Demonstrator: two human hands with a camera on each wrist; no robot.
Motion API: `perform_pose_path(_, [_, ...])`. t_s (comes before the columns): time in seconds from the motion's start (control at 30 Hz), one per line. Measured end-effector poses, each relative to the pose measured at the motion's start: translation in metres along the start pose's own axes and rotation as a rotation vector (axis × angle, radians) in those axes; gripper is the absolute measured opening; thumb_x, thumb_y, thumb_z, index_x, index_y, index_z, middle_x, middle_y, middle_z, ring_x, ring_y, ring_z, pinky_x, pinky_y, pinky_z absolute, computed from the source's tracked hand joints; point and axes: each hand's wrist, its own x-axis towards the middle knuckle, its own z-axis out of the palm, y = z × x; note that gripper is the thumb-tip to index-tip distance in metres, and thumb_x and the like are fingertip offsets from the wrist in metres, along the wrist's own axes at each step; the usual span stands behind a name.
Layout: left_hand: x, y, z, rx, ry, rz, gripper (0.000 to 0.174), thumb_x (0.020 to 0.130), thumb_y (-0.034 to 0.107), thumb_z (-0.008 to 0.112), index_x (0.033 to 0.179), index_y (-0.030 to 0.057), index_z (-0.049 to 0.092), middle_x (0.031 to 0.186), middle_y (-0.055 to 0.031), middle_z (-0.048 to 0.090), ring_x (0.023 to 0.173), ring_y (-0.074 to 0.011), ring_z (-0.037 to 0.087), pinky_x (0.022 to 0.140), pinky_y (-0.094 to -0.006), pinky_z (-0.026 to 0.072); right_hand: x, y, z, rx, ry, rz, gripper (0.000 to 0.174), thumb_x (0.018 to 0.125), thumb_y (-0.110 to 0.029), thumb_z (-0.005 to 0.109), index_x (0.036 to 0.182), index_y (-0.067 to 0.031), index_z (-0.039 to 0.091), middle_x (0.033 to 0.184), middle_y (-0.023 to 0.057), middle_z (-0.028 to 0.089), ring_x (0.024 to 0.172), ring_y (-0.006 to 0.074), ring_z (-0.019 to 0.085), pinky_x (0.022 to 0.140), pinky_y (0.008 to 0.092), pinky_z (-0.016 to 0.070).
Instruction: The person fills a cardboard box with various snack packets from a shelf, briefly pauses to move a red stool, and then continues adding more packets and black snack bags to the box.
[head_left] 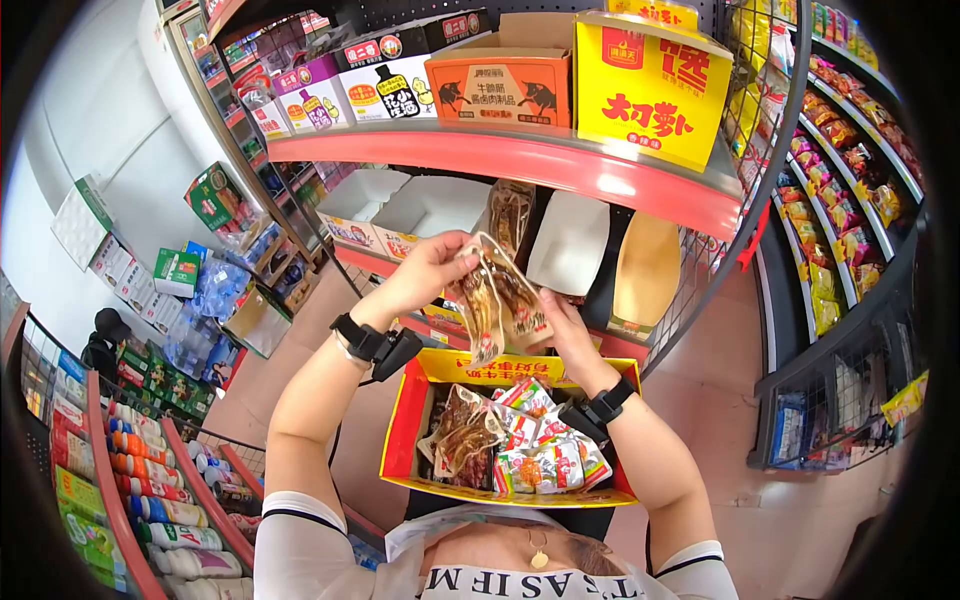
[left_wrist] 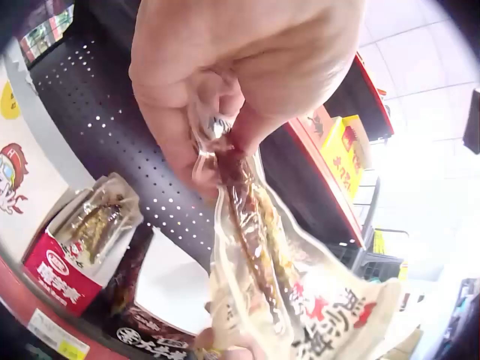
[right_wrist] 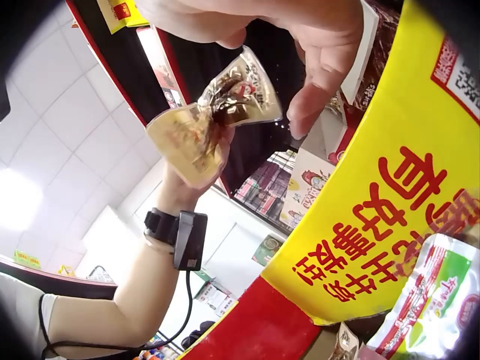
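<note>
My left hand (head_left: 437, 268) pinches the top end of clear sealed snack packs (head_left: 484, 312), fanned apart, with brown food inside. In the left wrist view the pack (left_wrist: 262, 247) hangs from thumb and fingers, its printed end spread wide. My right hand (head_left: 572, 342) is close at the lower right edge of the packs, its thumb and fingers apart in the right wrist view. Below both hands stands an open yellow-and-red carton (head_left: 398, 440). Similar brown packs (head_left: 462, 430) lie on its left side, white, red and green packets (head_left: 540, 465) on its right.
A shelf holds open display boxes: a white one (head_left: 568, 245), a tan one (head_left: 645, 265), and one with brown packs (head_left: 511, 212). Above, the red shelf edge (head_left: 520, 158) carries a yellow box (head_left: 650, 95) and an orange box (head_left: 500, 85). Bottles (head_left: 165, 510) line the left rack.
</note>
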Motion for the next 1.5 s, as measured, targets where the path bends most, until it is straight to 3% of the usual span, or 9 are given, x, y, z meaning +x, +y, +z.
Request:
perform_pose_path(0.1, [-0.006, -0.010, 0.006, -0.072, -0.042, -0.038, 0.025, 0.094, 0.017, 0.052, 0.114, 0.0019, 0.052, 0.097, 0.0005, 0.061, 0.087, -0.0058, 0.057, 0.075, -0.0214, 0.0467, -0.001, 0.006, 0.000, -0.067, -0.224, 0.002, 0.041, 0.092, -0.037, 0.052, 0.112, -0.0012, 0.056, 0.100, 0.0019, 0.060, 0.090, 0.0078, 0.055, 0.073, 0.0231, 0.0456])
perform_pose_path(0.17, [-0.009, -0.015, 0.003, 0.088, -0.047, -0.015, 0.025, 0.093, 0.014, 0.050, 0.115, 0.0005, 0.052, 0.092, 0.0006, 0.061, 0.078, -0.0056, 0.056, 0.061, -0.0217, 0.0472, -0.006, -0.001, 0.006, -0.035, -0.312, 0.023, 0.032, 0.089, -0.026, 0.059, 0.109, 0.0000, 0.058, 0.095, -0.0005, 0.061, 0.084, 0.0053, 0.054, 0.075, 0.0223, 0.0446])
perform_pose_path(0.37, [-0.032, -0.018, -0.008, 0.173, -0.093, -0.254, 0.025, 0.091, 0.012, 0.054, 0.112, -0.0003, 0.053, 0.085, -0.0008, 0.061, 0.073, -0.0063, 0.057, 0.057, -0.0238, 0.0489, -0.011, -0.011, 0.007, -0.078, -0.491, 0.201, 0.030, 0.087, -0.019, 0.062, 0.108, 0.0017, 0.057, 0.096, 0.0038, 0.064, 0.084, 0.0081, 0.059, 0.075, 0.0247, 0.0481])
perform_pose_path(0.43, [-0.039, -0.026, -0.007, 0.099, -0.081, -0.116, 0.023, 0.091, 0.012, 0.054, 0.112, 0.0013, 0.054, 0.086, 0.0011, 0.060, 0.075, -0.0054, 0.056, 0.061, -0.0235, 0.0476, -0.011, -0.013, 0.008, -0.076, -0.488, 0.217, 0.030, 0.086, -0.019, 0.064, 0.108, 0.0004, 0.057, 0.093, 0.0029, 0.064, 0.081, 0.0067, 0.059, 0.072, 0.0234, 0.0477])
perform_pose_path(0.57, [-0.049, -0.034, -0.016, 0.154, -0.182, -0.275, 0.028, 0.092, 0.016, 0.054, 0.117, 0.0044, 0.052, 0.098, 0.0017, 0.062, 0.083, -0.0054, 0.056, 0.069, -0.0215, 0.0463, -0.006, -0.007, 0.005, -0.065, -0.454, 0.170, 0.025, 0.088, -0.023, 0.062, 0.100, -0.0018, 0.057, 0.085, 0.0029, 0.064, 0.073, 0.0073, 0.060, 0.061, 0.0204, 0.0463])
perform_pose_path(0.77, [-0.058, -0.049, 0.004, 0.358, -0.430, -0.251, 0.018, 0.091, 0.015, 0.054, 0.105, 0.0045, 0.059, 0.078, 0.0045, 0.054, 0.069, -0.0028, 0.048, 0.061, -0.0210, 0.0421, -0.003, -0.008, 0.002, -0.236, -0.328, 0.179, 0.023, 0.090, -0.026, 0.058, 0.093, -0.0036, 0.058, 0.076, 0.0042, 0.063, 0.063, 0.0100, 0.061, 0.053, 0.0202, 0.0432])
perform_pose_path(0.9, [-0.057, -0.054, 0.021, 0.498, -0.732, -0.307, 0.023, 0.090, 0.016, 0.056, 0.108, 0.0020, 0.056, 0.092, -0.0053, 0.062, 0.085, -0.0116, 0.055, 0.076, -0.0282, 0.0440, 0.000, -0.002, 0.001, -0.254, -0.307, 0.185, 0.023, 0.090, -0.026, 0.058, 0.091, -0.0036, 0.058, 0.074, 0.0038, 0.062, 0.061, 0.0095, 0.060, 0.052, 0.0201, 0.0431])
perform_pose_path(0.97, [-0.058, -0.061, 0.028, 0.566, -0.729, -0.197, 0.027, 0.086, 0.021, 0.058, 0.107, 0.0048, 0.059, 0.095, -0.0102, 0.064, 0.087, -0.0207, 0.061, 0.074, -0.0328, 0.0456, -0.001, 0.001, 0.002, -0.234, -0.316, 0.198, 0.022, 0.090, -0.026, 0.057, 0.090, -0.0036, 0.058, 0.074, 0.0034, 0.062, 0.060, 0.0090, 0.059, 0.052, 0.0194, 0.0428])
perform_pose_path(1.5, [0.037, -0.029, -0.030, 0.621, 0.039, 0.086, 0.025, 0.080, 0.011, 0.062, 0.105, 0.0053, 0.061, 0.095, -0.0088, 0.065, 0.080, -0.0185, 0.063, 0.071, -0.0299, 0.0502, -0.002, 0.002, 0.005, -0.247, -0.311, 0.204, 0.019, 0.092, -0.020, 0.054, 0.087, -0.0011, 0.053, 0.069, 0.0045, 0.059, 0.054, 0.0109, 0.059, 0.046, 0.0221, 0.0421])
